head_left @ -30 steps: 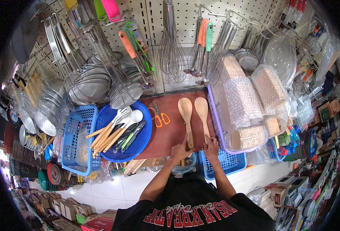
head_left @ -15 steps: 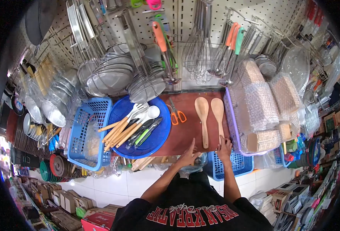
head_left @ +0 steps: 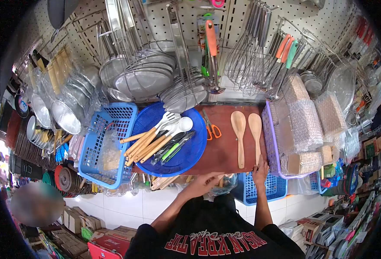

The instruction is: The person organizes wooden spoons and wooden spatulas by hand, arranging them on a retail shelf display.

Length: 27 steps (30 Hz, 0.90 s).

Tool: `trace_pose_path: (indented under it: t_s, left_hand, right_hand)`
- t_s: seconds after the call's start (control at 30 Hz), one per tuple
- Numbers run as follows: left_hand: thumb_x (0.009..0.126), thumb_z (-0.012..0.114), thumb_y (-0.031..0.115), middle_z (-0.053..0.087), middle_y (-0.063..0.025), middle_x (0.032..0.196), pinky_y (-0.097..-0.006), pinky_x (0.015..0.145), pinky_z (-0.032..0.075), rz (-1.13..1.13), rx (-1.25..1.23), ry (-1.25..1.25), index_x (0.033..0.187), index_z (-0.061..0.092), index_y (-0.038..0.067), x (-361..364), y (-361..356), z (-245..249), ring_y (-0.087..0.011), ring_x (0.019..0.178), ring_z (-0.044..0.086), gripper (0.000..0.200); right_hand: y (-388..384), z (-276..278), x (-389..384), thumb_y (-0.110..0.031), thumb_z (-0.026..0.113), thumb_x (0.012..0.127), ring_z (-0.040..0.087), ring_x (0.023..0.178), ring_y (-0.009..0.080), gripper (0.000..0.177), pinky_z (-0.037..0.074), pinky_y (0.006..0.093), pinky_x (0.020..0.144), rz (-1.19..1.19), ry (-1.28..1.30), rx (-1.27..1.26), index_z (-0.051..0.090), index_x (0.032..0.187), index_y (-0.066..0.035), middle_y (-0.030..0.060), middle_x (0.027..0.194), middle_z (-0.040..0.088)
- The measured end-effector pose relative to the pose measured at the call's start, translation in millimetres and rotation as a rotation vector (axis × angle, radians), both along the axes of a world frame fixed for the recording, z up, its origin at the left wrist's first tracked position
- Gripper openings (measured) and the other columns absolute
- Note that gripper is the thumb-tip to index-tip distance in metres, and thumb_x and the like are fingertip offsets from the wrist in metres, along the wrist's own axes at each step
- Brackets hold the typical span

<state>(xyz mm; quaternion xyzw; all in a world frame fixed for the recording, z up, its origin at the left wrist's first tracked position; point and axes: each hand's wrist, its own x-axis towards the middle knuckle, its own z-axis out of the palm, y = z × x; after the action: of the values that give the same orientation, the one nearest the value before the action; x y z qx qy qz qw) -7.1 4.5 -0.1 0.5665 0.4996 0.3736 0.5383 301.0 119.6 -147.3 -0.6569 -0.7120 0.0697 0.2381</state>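
Note:
Two wooden spoons lie side by side on the reddish-brown table, bowls pointing away from me. My right hand (head_left: 260, 170) is at the table's front edge, its fingers closed around the handle end of the right wooden spoon (head_left: 255, 129). The left wooden spoon (head_left: 238, 129) lies untouched just beside it. My left hand (head_left: 204, 183) hovers by the front edge, palm down, fingers stretched to the right and holding nothing. Left of the spoons lie orange-handled scissors (head_left: 215, 131). A blue round basket (head_left: 197, 149) holds white-headed utensils with wooden handles (head_left: 156, 140) and packaged black and green ones.
A blue rectangular basket (head_left: 84, 166) stands at the left, a purple basket (head_left: 271, 142) with bubble-wrapped boxes (head_left: 302, 125) at the right. Strainers (head_left: 145, 80) and whisks (head_left: 246, 64) hang low over the back. Another blue basket (head_left: 250, 194) sits below the front edge.
The view has shifted, so the table items appear farther right. My left hand has drawn back from the tabletop and turned rightward. My right hand stays at the same spoon's handle.

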Motion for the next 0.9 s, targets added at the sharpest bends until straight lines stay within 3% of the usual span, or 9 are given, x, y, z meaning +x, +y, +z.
trace_pose_path:
  t_s: [0.03,0.07,0.17,0.37,0.57,0.77,0.9]
  left_hand:
    - [0.093,0.056,0.015,0.065,-0.0114,0.099,-0.0295,0.077,0.047,0.079,-0.004,0.043,0.125,0.058,0.005,-9,-2,13,-0.0149,0.087,0.059,0.033]
    - [0.091,0.059,0.015,0.064,-0.009,0.087,-0.0324,0.077,0.048,0.226,0.146,0.066,0.116,0.064,0.005,-16,-2,10,-0.02,0.086,0.061,0.027]
    - [0.087,0.064,0.019,0.062,-0.0099,0.089,-0.0379,0.077,0.048,0.375,0.52,0.609,0.115,0.064,0.006,-53,5,-1,-0.0272,0.085,0.061,0.031]
    - [0.086,0.063,0.029,0.059,-0.0125,0.103,-0.0433,0.081,0.047,0.239,0.464,0.852,0.121,0.059,0.01,-71,2,-16,-0.0326,0.089,0.061,0.04]
    - [0.087,0.062,0.031,0.062,-0.0148,0.109,-0.0427,0.08,0.052,0.205,0.295,0.896,0.125,0.057,0.013,-69,5,-25,-0.036,0.091,0.063,0.042]
    - [0.088,0.06,0.031,0.062,-0.0172,0.114,-0.0434,0.081,0.052,0.227,0.28,0.869,0.125,0.057,0.013,-69,4,-25,-0.0362,0.095,0.064,0.041]
    - [0.089,0.06,0.032,0.063,-0.0179,0.115,-0.0428,0.083,0.052,0.235,0.18,0.796,0.125,0.058,0.013,-68,5,-10,-0.0368,0.098,0.063,0.041]
  right_hand:
    - [0,-1,0,-0.007,0.061,0.083,0.045,0.111,0.0409,0.065,0.035,0.0486,0.098,0.005,0.006,0.025,0.037,0.143,-0.01,0.0216,0.121,0.048]
    - [0,-1,1,-0.008,0.062,0.082,0.045,0.114,0.0411,0.065,0.034,0.0484,0.1,0.008,0.027,-0.006,0.038,0.143,-0.008,0.023,0.123,0.049]
    - [1,-3,1,-0.009,0.062,0.082,0.045,0.117,0.0421,0.065,0.032,0.048,0.102,-0.027,0.049,-0.05,0.037,0.143,-0.006,0.0246,0.127,0.048]
    - [-1,-4,-4,-0.009,0.061,0.083,0.042,0.123,0.0429,0.065,0.029,0.0482,0.106,-0.073,0.098,-0.072,0.037,0.142,-0.004,0.0262,0.131,0.046]
    - [-3,-16,-2,-0.008,0.06,0.085,0.04,0.124,0.0433,0.059,0.028,0.0489,0.107,-0.041,0.119,0.049,0.041,0.14,-0.003,0.0259,0.131,0.046]
    - [-5,-13,-10,-0.009,0.062,0.083,0.039,0.122,0.0438,0.058,0.029,0.0506,0.105,-0.091,0.112,0.078,0.044,0.138,-0.005,0.0243,0.13,0.046]
    - [-16,22,-45,-0.009,0.063,0.08,0.038,0.123,0.0416,0.052,0.03,0.0508,0.105,-0.213,-0.03,0.144,0.051,0.131,-0.007,0.0222,0.131,0.045]
